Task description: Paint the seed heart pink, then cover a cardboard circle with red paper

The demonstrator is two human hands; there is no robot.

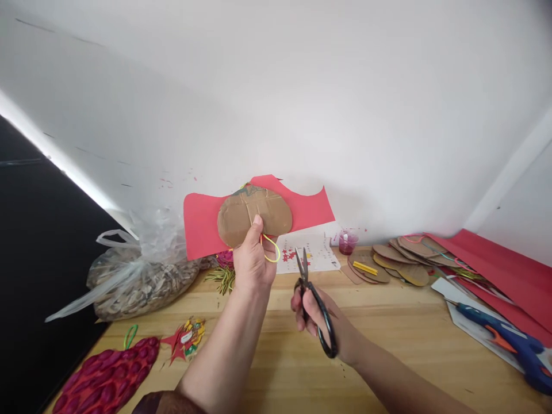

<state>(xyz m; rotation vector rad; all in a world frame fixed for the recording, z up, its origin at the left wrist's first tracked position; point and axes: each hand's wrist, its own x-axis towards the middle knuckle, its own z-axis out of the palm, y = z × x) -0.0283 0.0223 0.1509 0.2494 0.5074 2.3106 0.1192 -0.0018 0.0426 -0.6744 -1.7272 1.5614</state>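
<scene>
My left hand (254, 256) is closed on a brown cardboard oval (267, 210) and a sheet of red paper (202, 224) behind it, thumb on the cardboard's front. The paper's upper edge is cut in curves, and it sticks out past the oval on both sides. A yellow cord loop (272, 253) hangs beside that hand. Lower and to the right, my right hand (317, 313) grips black-handled scissors (304, 267). Their blades point up, slightly parted, and are apart from the paper.
At left lie a clear plastic bag of shells or seeds (142, 287) and a magenta-studded piece (107, 376). A purple-stained cup (347, 241) stands near the wall. Cardboard ovals (399, 256), red sheets (495, 270) and a blue glue gun (500, 325) lie at right.
</scene>
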